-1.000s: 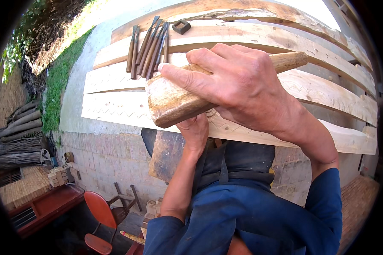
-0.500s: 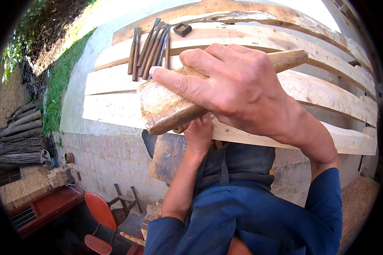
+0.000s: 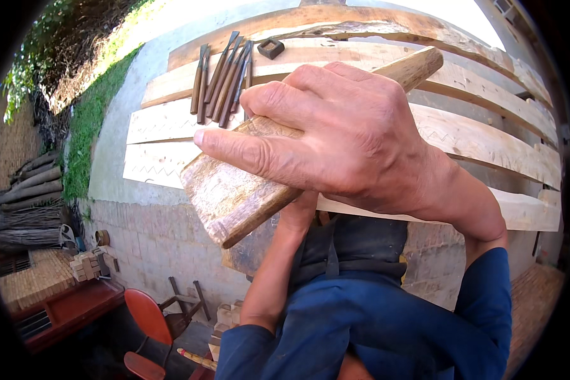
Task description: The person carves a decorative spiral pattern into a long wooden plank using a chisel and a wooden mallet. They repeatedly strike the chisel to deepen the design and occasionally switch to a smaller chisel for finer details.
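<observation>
My right hand [image 3: 342, 133] is wrapped round a worn wooden mallet [image 3: 225, 183], its thumb stretched along the head. The mallet's handle sticks out beyond my knuckles at upper right. Beneath it, only the wrist side of my left hand [image 3: 297, 214] shows; the mallet covers its fingers. Half a second earlier, that hand was closed round a tool with a round wooden handle end, whose kind I cannot make out. Past the mallet lie several wooden-handled chisels [image 3: 216, 88] on pale planks [image 3: 155, 161] with zigzag marks.
A small dark hollow block [image 3: 271, 48] sits beyond the chisels. Gaps run between the long planks. At lower left stand a red chair [image 3: 147, 313] and a red wooden frame [image 3: 82, 304]. Stacked logs and sticks [image 3: 25, 215] lie farther left, near a grass strip [image 3: 85, 139].
The mallet has swung down toward me and to the left, its handle end tilting up. It now hides my left fingers and the tool end seen earlier.
</observation>
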Available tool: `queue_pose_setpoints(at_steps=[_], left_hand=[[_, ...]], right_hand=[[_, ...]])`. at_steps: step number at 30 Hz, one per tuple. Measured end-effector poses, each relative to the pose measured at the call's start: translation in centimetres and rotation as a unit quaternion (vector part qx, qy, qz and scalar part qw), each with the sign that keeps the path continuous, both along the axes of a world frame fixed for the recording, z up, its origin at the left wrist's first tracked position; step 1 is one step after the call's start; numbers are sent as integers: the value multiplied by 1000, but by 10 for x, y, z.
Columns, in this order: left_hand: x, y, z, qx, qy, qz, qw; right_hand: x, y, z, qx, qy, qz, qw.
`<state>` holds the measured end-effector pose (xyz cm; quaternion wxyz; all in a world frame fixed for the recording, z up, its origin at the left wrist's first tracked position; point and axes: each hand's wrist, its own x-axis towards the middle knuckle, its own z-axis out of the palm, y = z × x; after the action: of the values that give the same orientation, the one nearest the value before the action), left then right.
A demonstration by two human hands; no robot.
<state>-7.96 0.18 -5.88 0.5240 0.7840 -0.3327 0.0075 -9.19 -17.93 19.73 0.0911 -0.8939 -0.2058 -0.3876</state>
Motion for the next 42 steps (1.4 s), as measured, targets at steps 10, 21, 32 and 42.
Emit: queue_pose_setpoints(at_steps=[10, 21, 32, 42], left_hand=[[6, -14, 23, -48, -17, 20, 998], [7, -5, 40, -73, -9, 98, 992], [10, -11, 38, 11, -37, 65, 997], [11, -12, 35, 8, -46, 70, 996]], right_hand=[[-12, -1, 2, -78, 11, -51, 996], [-28, -21, -10, 44, 60, -58, 996], [-25, -21, -27, 70, 92, -46, 992], [-24, -21, -27, 69, 104, -49, 991]])
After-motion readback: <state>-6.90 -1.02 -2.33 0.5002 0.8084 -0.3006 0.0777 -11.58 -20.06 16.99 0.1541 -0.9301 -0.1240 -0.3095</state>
